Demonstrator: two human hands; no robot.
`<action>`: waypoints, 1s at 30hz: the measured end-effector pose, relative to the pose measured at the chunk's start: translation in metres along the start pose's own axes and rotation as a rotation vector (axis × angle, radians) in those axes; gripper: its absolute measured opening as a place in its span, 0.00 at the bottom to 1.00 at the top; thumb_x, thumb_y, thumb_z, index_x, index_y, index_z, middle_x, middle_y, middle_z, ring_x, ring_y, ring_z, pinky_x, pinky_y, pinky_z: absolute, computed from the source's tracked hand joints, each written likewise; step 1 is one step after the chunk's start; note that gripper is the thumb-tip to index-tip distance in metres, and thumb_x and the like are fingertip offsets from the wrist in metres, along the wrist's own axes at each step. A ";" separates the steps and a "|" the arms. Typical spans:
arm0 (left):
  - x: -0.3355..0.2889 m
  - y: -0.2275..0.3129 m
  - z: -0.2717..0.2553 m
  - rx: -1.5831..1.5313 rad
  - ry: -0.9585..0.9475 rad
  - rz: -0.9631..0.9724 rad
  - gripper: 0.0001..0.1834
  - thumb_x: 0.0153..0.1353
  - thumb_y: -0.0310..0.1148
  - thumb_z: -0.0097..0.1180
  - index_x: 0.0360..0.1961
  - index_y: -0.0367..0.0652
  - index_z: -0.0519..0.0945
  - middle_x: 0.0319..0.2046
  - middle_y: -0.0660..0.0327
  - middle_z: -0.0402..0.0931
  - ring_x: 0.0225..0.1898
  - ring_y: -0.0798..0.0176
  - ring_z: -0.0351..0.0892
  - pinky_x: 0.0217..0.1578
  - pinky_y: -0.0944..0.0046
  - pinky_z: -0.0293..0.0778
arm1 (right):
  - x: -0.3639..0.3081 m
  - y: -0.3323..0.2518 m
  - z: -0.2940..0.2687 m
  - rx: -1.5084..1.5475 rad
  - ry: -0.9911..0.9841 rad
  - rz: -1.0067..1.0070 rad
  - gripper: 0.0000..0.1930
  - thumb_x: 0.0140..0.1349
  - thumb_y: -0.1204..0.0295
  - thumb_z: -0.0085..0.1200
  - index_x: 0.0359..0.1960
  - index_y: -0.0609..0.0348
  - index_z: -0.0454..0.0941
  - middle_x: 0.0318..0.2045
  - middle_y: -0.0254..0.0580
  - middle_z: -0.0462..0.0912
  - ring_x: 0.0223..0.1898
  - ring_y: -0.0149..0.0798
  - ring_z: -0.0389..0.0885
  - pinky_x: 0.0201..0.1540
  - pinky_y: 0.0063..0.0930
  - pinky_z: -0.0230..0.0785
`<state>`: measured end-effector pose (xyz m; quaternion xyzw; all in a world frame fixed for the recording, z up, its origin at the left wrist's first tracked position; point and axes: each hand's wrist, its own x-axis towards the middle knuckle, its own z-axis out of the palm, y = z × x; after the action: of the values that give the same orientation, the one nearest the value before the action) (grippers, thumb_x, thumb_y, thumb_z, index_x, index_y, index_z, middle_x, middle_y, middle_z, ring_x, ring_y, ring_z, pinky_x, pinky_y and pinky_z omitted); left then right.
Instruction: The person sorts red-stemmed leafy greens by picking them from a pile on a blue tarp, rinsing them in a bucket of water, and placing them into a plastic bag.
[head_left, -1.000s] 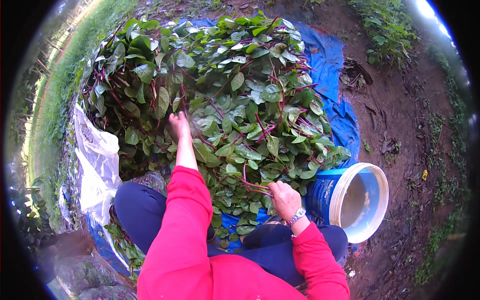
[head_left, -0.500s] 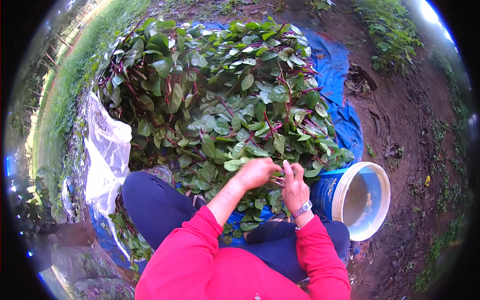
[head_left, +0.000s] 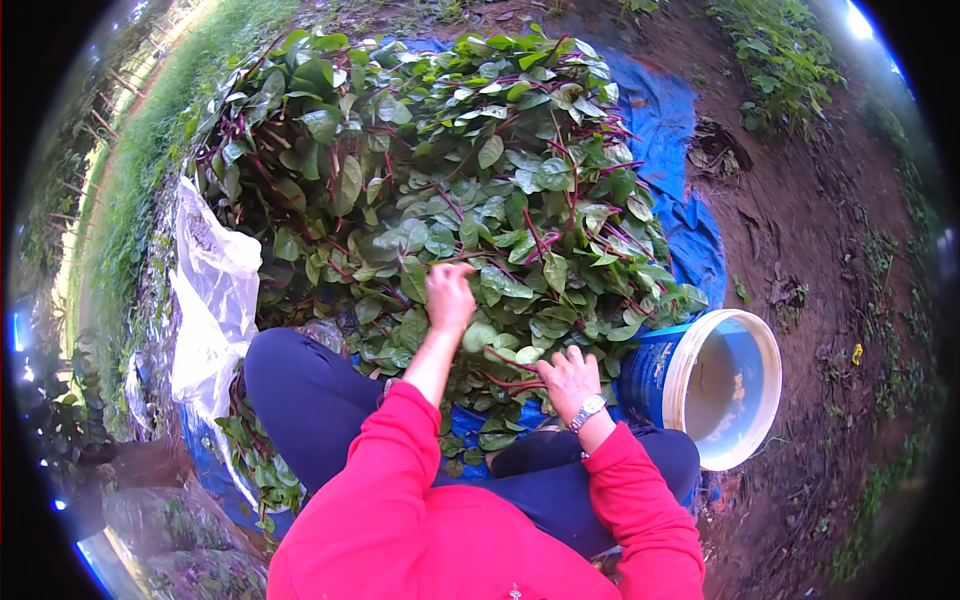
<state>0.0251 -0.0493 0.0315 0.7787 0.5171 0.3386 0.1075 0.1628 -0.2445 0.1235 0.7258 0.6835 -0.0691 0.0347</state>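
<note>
- Left hand (head_left: 449,296) reaches forward into the heap of leafy greens (head_left: 440,170), fingers closed on a stem near the heap's front edge; the arm is stretched out from a red sleeve (head_left: 400,470).
- Right hand (head_left: 568,378) sits closer in, clenched around a small bunch of purple stems (head_left: 510,372), seemingly gathering them where they're handy.
- A watch (head_left: 590,408) is on the right wrist.
- The greens lie piled on a blue tarp (head_left: 670,150), probably keeping them off the bare soil (head_left: 800,230).
- A blue bucket with a white rim (head_left: 722,385) stands just beside the right knee.
- A white plastic sack (head_left: 212,290) lies at the heap's left.
</note>
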 end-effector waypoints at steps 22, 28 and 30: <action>0.073 -0.002 -0.080 -0.498 0.333 -0.234 0.10 0.51 0.30 0.55 0.36 0.43 0.74 0.32 0.61 0.66 0.34 0.61 0.69 0.38 0.65 0.67 | 0.013 0.002 -0.016 0.222 0.262 -0.212 0.08 0.45 0.73 0.51 0.30 0.53 0.72 0.26 0.37 0.69 0.33 0.41 0.71 0.34 0.34 0.63; 0.058 -0.006 -0.081 -0.468 0.293 -0.358 0.08 0.47 0.28 0.57 0.31 0.43 0.75 0.37 0.59 0.66 0.42 0.58 0.67 0.46 0.61 0.64 | 0.016 0.002 -0.025 0.179 0.334 -0.237 0.09 0.46 0.73 0.51 0.31 0.54 0.74 0.28 0.40 0.71 0.36 0.42 0.72 0.41 0.36 0.64; 0.049 -0.011 -0.074 -0.314 0.240 -0.224 0.06 0.43 0.25 0.55 0.26 0.43 0.75 0.40 0.58 0.66 0.48 0.56 0.65 0.51 0.60 0.61 | 0.016 0.000 -0.029 0.194 0.351 -0.237 0.15 0.45 0.75 0.51 0.38 0.54 0.73 0.33 0.42 0.71 0.42 0.44 0.71 0.48 0.39 0.62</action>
<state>-0.0189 -0.0149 0.1011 0.6443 0.5505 0.4909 0.2020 0.1656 -0.2248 0.1498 0.6413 0.7497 -0.0108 -0.1628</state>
